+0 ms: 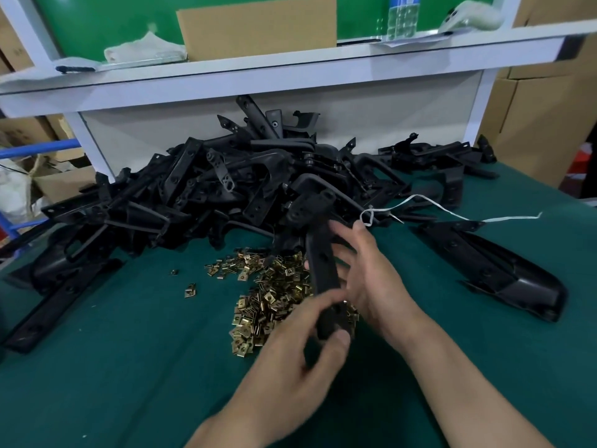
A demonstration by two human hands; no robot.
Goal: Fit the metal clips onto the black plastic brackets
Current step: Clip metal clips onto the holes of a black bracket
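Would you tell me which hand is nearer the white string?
Right. The right hand is just below the white string; the left hand grips the bracket lower down, farther away.

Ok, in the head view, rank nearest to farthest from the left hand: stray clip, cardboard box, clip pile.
1. Clip pile, right beside the left hand.
2. Stray clip, farther left on the cloth.
3. Cardboard box, on the back shelf.

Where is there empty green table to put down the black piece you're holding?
Bare green mat lies near left, between the gold clips and the long bracket at the left edge. More lies near right, in front of the lone big bracket. The back is crowded with the bracket pile; the middle, with clips.
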